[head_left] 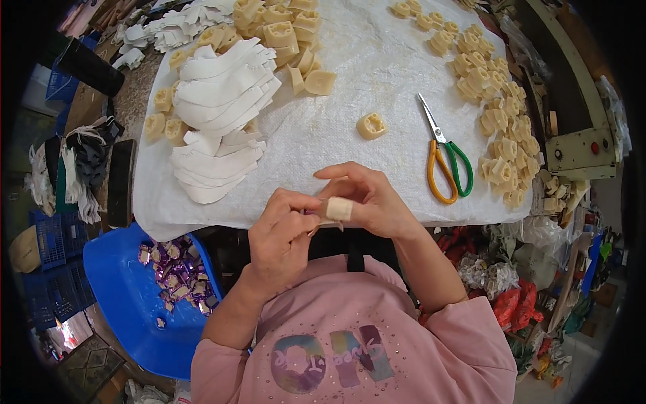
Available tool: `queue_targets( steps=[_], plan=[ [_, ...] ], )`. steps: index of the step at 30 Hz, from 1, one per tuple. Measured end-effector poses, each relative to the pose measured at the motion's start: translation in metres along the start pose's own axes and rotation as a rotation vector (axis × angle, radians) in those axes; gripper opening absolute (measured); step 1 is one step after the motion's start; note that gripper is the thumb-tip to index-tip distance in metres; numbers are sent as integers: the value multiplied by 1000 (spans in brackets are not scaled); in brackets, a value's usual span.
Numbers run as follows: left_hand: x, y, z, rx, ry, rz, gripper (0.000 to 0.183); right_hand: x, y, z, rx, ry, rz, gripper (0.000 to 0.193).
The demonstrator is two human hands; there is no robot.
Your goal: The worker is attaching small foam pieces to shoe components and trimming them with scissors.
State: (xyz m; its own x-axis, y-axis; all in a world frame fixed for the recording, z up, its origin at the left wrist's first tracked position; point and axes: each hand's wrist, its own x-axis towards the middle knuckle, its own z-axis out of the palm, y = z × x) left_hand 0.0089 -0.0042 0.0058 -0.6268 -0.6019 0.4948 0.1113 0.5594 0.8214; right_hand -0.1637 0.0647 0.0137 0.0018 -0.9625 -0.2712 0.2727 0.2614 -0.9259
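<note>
My left hand [279, 225] and my right hand [370, 202] meet at the table's near edge, in front of my chest. The left fingers are pinched together on something small, with a bit of purple showing. My right hand's curled fingers and thumb close on the same spot. A beige band or small beige piece [338, 209] shows at the right thumb; I cannot tell which. Most of what lies between the hands is hidden. Beyond them a single cream-coloured moulded piece [371, 126] with a hollow top sits apart. Scissors [441, 151] with orange and green handles lie to the right, blades pointing away.
White cut sheet pieces [222, 87] lie stacked at left on the white table cover [377, 60]. Cream moulded pieces [279, 34] are heaped behind them, more [501, 121] along the right edge. A blue tub [121, 310] at lower left holds shiny purple pieces [178, 273].
</note>
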Motion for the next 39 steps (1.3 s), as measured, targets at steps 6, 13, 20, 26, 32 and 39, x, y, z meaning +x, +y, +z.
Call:
queue_targets(
  steps=[6, 13, 20, 26, 32, 39],
  plan=[
    [-5, 1, 4, -340, 159, -280, 13, 4, 13, -6, -214, 71, -438, 36],
    [-5, -2, 14, -450, 201, -323, 9, 3, 14, 19, -472, 221, -630, 20],
    [-2, 8, 14, -543, 209, -443, 13, 3, 5, 21, -511, 270, -686, 20],
    [3, 12, 8, 21, 180, -246, 11, -2, 9, 7, -553, 169, -756, 8],
    [2, -2, 4, 131, 158, 110, 9, -3, -1, 3, -41, 78, -390, 29],
    [-5, 5, 5, -443, 70, -241, 36, -3, 2, -3, -384, 139, -653, 44]
  ],
)
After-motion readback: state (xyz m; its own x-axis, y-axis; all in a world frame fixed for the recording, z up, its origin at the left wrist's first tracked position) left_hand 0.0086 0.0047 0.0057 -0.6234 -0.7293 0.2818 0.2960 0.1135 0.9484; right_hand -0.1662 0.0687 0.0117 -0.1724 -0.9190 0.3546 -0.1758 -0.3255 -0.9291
